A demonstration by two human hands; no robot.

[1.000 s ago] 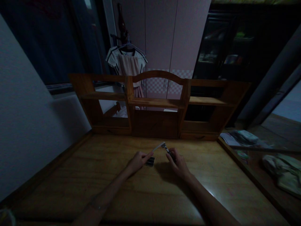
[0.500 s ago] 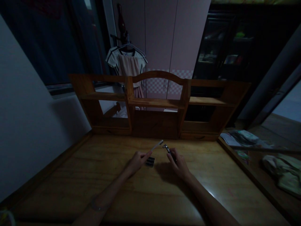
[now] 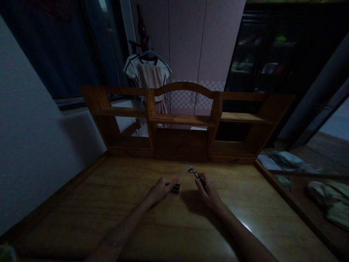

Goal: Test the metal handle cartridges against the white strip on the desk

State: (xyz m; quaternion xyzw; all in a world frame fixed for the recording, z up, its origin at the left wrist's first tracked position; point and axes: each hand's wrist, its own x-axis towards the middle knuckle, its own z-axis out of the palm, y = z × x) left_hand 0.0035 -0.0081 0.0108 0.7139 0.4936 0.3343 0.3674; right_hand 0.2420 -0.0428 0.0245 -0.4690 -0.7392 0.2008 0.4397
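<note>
My left hand (image 3: 161,189) pinches a thin white stick-like tool (image 3: 184,171), perhaps a small brush, with its far end raised. My right hand (image 3: 207,189) grips a razor (image 3: 194,173) by its dark handle, the metal head pointing up and left. The white tool's tip touches the razor's head. A small dark block (image 3: 175,189) lies on the wooden desk (image 3: 174,225) just right of my left fingers. The light is dim and small details are hard to make out.
A wooden shelf unit (image 3: 185,123) stands along the desk's back edge. A white wall (image 3: 29,145) runs on the left. Papers and cloth (image 3: 289,162) lie beyond the desk's right edge. A dress on a hanger (image 3: 148,72) hangs before pink wardrobe doors.
The white tool's tip and the razor's head were touching a second ago, came apart half a second ago, and now meet again. Both hands stayed in nearly the same spot.
</note>
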